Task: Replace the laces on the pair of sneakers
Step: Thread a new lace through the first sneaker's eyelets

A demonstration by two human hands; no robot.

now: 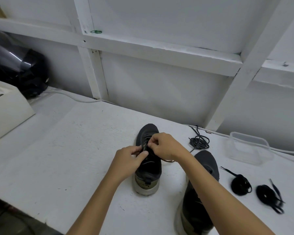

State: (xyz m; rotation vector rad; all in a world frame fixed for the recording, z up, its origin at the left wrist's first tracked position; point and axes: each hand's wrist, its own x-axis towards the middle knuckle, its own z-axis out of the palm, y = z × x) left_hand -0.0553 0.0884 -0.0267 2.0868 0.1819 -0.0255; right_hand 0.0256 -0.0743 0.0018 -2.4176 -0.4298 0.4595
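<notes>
A dark sneaker (148, 168) with an olive heel stands on the white table (66, 150), toe pointing away. Both hands work at its lace area. My left hand (129, 160) pinches a lace at the eyelets from the left. My right hand (166, 146) pinches the lace from the right, fingers curled over the tongue. A brownish lace end (170, 161) trails out under my right wrist. The second sneaker (200, 192) stands to the right, partly hidden by my right forearm. Two coiled black laces (241, 184) (268, 195) lie further right.
A loose dark lace (199, 141) lies in a tangle behind the second sneaker. A clear plastic container (248, 148) sits at the right. A white box (7, 106) and a black helmet (20, 68) stand at the far left. A white cable (78, 99) runs along the wall.
</notes>
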